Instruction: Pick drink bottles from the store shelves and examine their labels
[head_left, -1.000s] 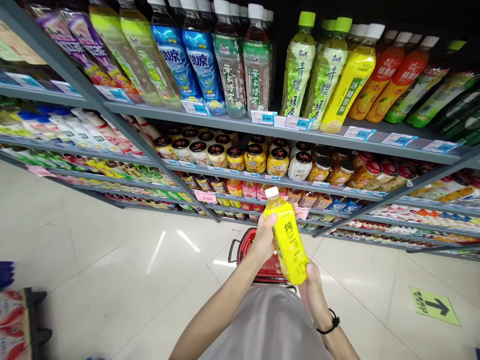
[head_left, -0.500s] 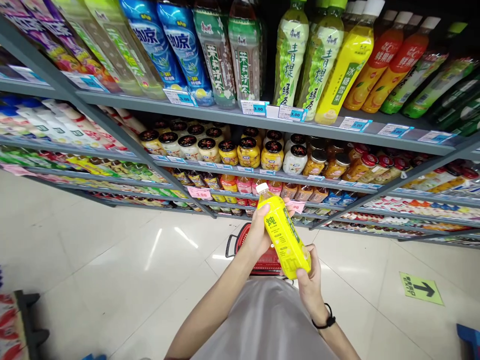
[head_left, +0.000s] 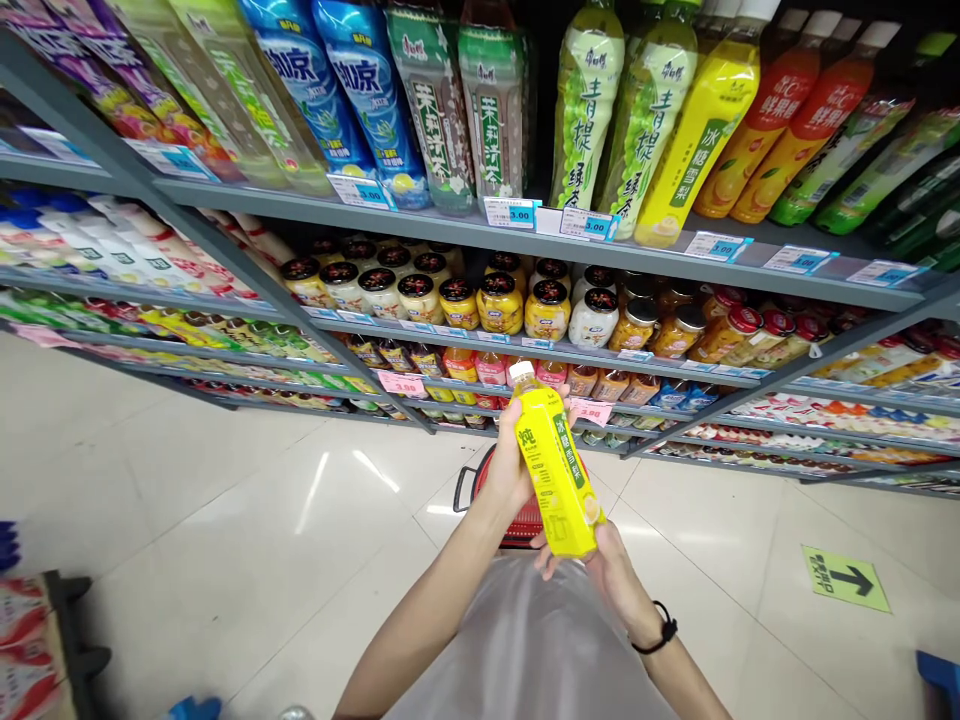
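Note:
A yellow plastic drink bottle (head_left: pixel 555 472) with a white cap and a green-striped label tilts slightly in front of me. My left hand (head_left: pixel 511 465) is wrapped around its upper half, with the fingers partly hidden behind it. My right hand (head_left: pixel 592 565) cups the bottle's lower end, its fingers spread beneath the base. A black cord bracelet (head_left: pixel 656 632) circles my right wrist. A red shopping basket (head_left: pixel 517 522) sits just beneath my hands, mostly hidden by them and my body.
Grey store shelves (head_left: pixel 480 235) hold rows of bottled drinks above rows of jars, with price tags along their edges. A green floor arrow sign (head_left: pixel 845 578) lies to the right. A low merchandise display (head_left: pixel 30 640) stands at lower left.
The bottle has rotated about its length, bringing the green-striped side label to face me. It also stands a little straighter, and my right hand's fingers have spread under its base.

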